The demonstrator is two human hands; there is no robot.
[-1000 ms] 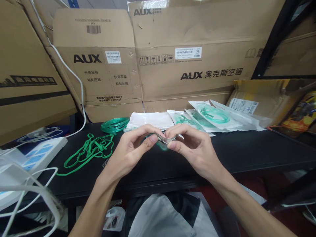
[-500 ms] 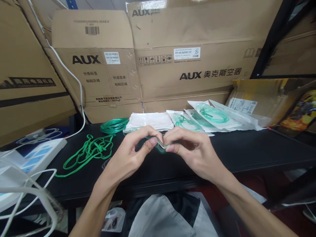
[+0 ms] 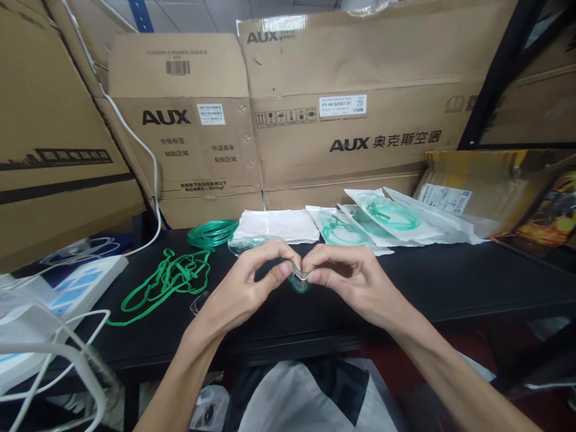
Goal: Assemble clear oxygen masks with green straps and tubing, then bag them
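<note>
Before me, both hands pinch a small thin metal strip [image 3: 300, 276], bent into a curve that dips in the middle. My left hand [image 3: 252, 273] grips one end between thumb and forefinger. At the other end, my right hand [image 3: 348, 270] pinches it the same way, fingertips close to the left ones. Under the strip shows a clear greenish plastic piece [image 3: 300, 285], mostly hidden by the fingers, so its full shape cannot be made out. Behind the left hand lies more clear plastic [image 3: 247, 242]. Left of it are a coil of green tubing [image 3: 211, 233] and tangled green straps [image 3: 180, 273].
White sheets or packets [image 3: 276, 225] lie at the back of the black table [image 3: 432, 288]. To their right are several packets with green tubing [image 3: 391, 211]. Cardboard boxes [image 3: 288, 162] stand behind. A white power strip [image 3: 90, 282] and cables sit at the left.
My view has tilted up slightly, so the scene sits lower and a little further right. Both hands still pinch the strip, thumbs slightly closer together.
</note>
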